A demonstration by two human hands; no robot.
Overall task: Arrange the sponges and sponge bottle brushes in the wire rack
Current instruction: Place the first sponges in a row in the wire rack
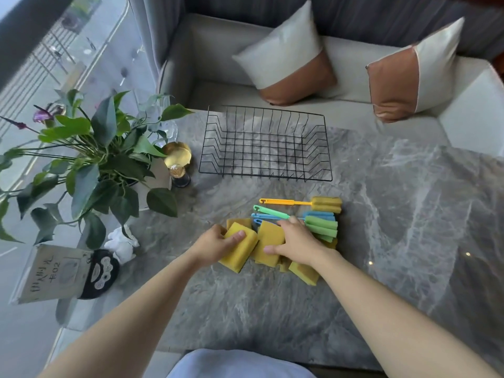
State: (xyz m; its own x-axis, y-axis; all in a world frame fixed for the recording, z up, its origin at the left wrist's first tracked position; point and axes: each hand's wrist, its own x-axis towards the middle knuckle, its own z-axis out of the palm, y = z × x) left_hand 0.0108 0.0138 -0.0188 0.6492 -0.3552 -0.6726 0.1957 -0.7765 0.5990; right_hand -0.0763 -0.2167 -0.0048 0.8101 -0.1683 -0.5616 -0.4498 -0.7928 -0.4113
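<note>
A black wire rack (266,144) stands with nothing in it at the far middle of the grey marble table (381,214). In front of it lies a pile of several yellow sponges and sponge bottle brushes. My left hand (215,245) grips a yellow sponge (240,249) at the pile's left. My right hand (297,241) closes over another yellow sponge (268,240) in the middle. A yellow-handled brush (308,203) lies farthest back. The green brush (313,223) and blue brushes (319,214) lie just behind my right hand. One more sponge (304,274) rests under my right wrist.
A leafy potted plant (95,159) fills the table's left side, with a gold dish (177,155) and small dark jar (180,177) beside it. A card sign (51,274) and white figurine (121,242) sit at the left edge. A sofa with cushions (289,58) lies beyond.
</note>
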